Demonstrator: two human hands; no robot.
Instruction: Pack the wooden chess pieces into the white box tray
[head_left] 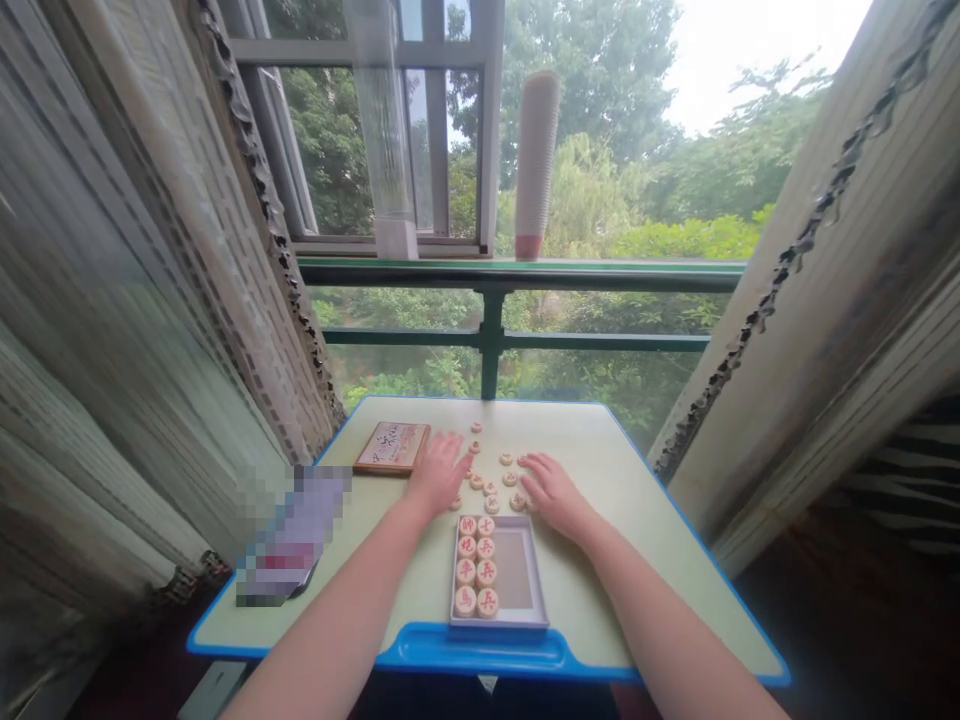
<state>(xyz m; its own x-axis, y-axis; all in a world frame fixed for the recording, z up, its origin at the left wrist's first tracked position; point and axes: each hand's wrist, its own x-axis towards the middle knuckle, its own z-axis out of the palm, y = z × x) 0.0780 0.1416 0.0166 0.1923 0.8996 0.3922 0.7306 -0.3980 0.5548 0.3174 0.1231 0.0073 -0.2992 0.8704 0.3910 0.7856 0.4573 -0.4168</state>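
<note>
Several round wooden Chinese chess pieces (510, 479) lie scattered over the far middle of the table, between my hands. My left hand (439, 470) rests palm down at the left of them, fingers apart, its fingertips beside the nearest pieces. On the other side, my right hand (555, 490) lies with its fingers stretched out, the fingertips at pieces on the right; whether they touch is unclear. Closer to me sits a shallow box (538, 570). Two columns of chess pieces with red characters (466, 572) fill its left part, and the bare bottom shows at its right.
A flat box lid with printed writing (391, 444) lies left of my left hand. A blurred-out flat object (300, 535) is at the table's left side. The pale table (600, 600) has a blue rim. Beyond are a green railing, stacked cups (537, 165) and curtains.
</note>
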